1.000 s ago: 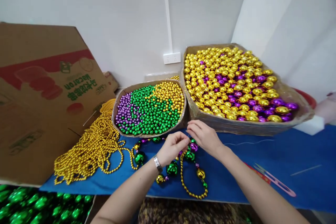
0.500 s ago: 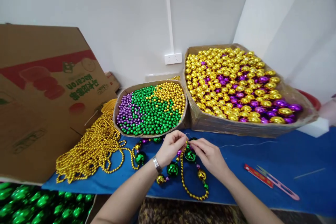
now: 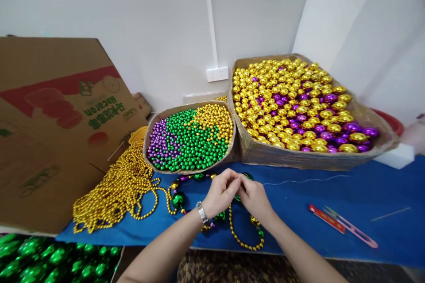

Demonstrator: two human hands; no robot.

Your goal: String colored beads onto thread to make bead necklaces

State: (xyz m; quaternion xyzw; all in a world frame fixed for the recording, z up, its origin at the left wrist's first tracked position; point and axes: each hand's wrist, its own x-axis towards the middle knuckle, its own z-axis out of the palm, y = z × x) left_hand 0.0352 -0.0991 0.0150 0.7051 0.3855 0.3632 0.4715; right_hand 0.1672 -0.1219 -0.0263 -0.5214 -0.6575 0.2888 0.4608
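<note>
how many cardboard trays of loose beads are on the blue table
2. The smaller tray, holding purple, green and gold beads, sits just beyond the hands. The larger tray, with gold and purple balls, stands to its right. Others may lie outside the view.

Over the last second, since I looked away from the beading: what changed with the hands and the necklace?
The right hand swung in from the far side to meet the left hand; both now pinch together over the bead necklace, hiding its purple bead. The thread trails right as before. The two bead boxes, gold strands and snips stayed put.
</note>
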